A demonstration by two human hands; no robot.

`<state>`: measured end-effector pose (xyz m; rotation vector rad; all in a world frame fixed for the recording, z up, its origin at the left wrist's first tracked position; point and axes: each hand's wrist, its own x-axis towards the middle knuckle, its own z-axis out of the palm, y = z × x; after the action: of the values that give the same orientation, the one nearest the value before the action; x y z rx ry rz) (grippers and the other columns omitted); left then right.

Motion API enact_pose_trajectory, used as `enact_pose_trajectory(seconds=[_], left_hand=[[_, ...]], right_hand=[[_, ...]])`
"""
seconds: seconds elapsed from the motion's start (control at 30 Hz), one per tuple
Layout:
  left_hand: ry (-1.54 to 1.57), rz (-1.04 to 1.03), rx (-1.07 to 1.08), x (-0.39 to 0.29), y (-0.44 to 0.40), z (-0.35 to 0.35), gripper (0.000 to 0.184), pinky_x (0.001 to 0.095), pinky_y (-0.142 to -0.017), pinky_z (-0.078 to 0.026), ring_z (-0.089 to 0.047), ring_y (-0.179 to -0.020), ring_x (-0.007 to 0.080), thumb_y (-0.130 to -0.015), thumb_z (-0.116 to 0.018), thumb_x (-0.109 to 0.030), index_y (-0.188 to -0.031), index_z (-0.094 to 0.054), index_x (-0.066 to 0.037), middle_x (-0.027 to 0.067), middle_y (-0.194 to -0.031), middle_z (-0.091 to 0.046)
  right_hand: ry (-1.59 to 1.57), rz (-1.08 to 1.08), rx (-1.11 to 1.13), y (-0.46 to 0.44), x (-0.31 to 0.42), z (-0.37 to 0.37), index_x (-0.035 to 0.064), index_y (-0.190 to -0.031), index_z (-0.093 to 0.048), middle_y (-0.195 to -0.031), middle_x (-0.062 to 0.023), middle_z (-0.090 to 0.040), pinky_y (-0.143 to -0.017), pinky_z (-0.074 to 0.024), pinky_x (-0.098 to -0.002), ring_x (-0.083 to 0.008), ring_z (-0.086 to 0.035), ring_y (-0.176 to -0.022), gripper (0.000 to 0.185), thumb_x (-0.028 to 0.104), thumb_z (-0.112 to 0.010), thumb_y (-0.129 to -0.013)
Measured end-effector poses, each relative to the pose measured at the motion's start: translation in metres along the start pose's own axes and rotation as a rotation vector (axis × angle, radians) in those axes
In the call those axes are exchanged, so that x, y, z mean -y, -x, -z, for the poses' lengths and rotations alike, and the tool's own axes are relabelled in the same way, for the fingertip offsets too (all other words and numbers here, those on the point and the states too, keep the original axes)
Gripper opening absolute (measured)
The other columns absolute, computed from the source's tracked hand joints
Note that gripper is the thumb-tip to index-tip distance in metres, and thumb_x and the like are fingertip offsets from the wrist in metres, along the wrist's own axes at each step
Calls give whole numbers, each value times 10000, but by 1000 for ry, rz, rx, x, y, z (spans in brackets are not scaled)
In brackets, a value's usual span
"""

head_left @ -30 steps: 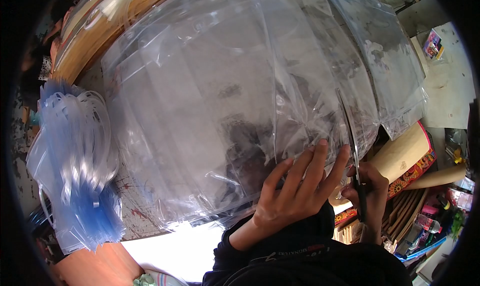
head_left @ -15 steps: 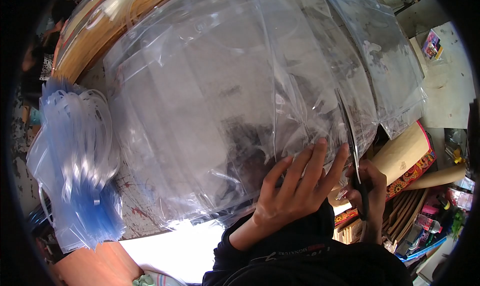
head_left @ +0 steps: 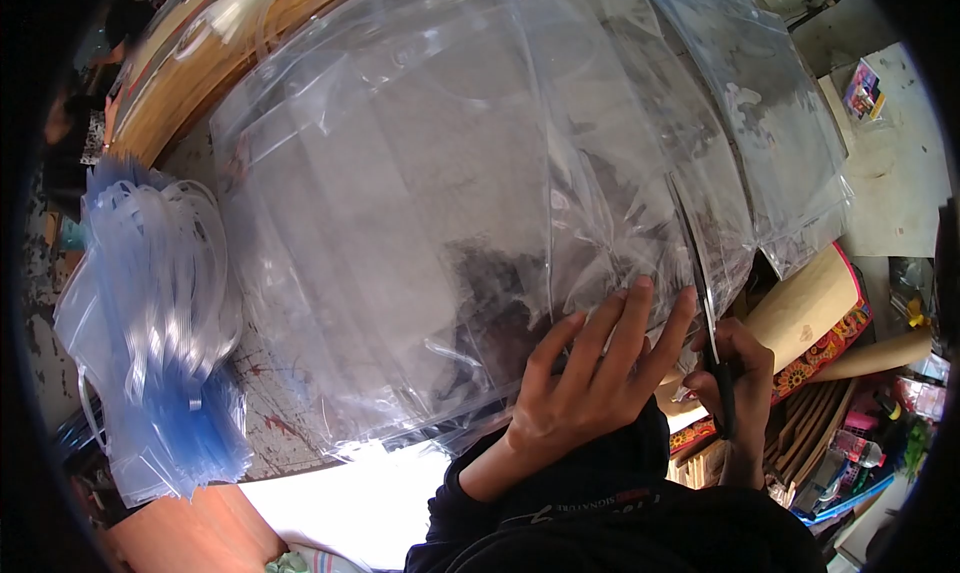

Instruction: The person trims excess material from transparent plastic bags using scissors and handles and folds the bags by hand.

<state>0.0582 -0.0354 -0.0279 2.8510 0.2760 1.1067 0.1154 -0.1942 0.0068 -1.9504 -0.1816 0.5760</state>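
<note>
Right hand (head_left: 745,368): mine is clamped on the handle end of the scissors (head_left: 707,308), at the near right of the plastic sheet (head_left: 420,203).
Scissors: they point away from me, running along the right part of the sheet; I cannot tell whether the blades are parted.
Left hand (head_left: 592,378): palm down, fingers spread apart on the sheet, gripping nothing, just left of the blades (my forefinger is uncomfortably near the metal).
Film: I judge that something this slippery wants flat, even pressure, a straight line and unhurried strokes; a loose fold could drag between the blades.
Creases: they gather beyond my left fingertips, so smoothing there seems worthwhile.
Plastic sheet: clear, layered and shiny, it spreads across most of the table (head_left: 268,408), whose scratched top shows at the left.
Bundle (head_left: 170,313): blue and clear plastic with pale loops, lying left of the sheet.
Room: a rolled board (head_left: 810,308) and patterned cloth (head_left: 832,345) sit off to the right, with a clear bottle (head_left: 868,453) among clutter below; the far left is too dim to read.
</note>
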Motion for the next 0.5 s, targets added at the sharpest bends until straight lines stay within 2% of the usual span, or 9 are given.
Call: enact_pose_trajectory(seconds=[0.27,0.4,0.5], left_hand=[[-14,-17,-10,1,-2,0,291,230,-707,-386,-555,-755,41,-785,-605,-260,-1050,-614,-377,-88,-962,-604],[-7,-21,-14,2,-4,2,290,225,-698,-387,-556,-756,41,-770,-621,-264,-1040,-620,-369,-85,-960,-603],[-31,-55,-47,3,-2,-2,287,229,-694,-391,-557,-754,45,-763,-627,-273,-1035,-623,-363,-85,-962,-599]], right_hand=[[184,-11,9,3,4,1,16,-880,-559,-672,16,-544,-493,-351,-193,-33,-471,-577,475,263,-828,-577],[64,-56,-16,1,0,0,16,-881,-557,-642,6,-541,-497,-354,-190,-38,-479,-561,467,258,-825,-584],[-1,-41,10,1,-6,8,11,-895,-559,-611,-12,-552,-510,-392,-194,-56,-519,-548,469,231,-827,-580]])
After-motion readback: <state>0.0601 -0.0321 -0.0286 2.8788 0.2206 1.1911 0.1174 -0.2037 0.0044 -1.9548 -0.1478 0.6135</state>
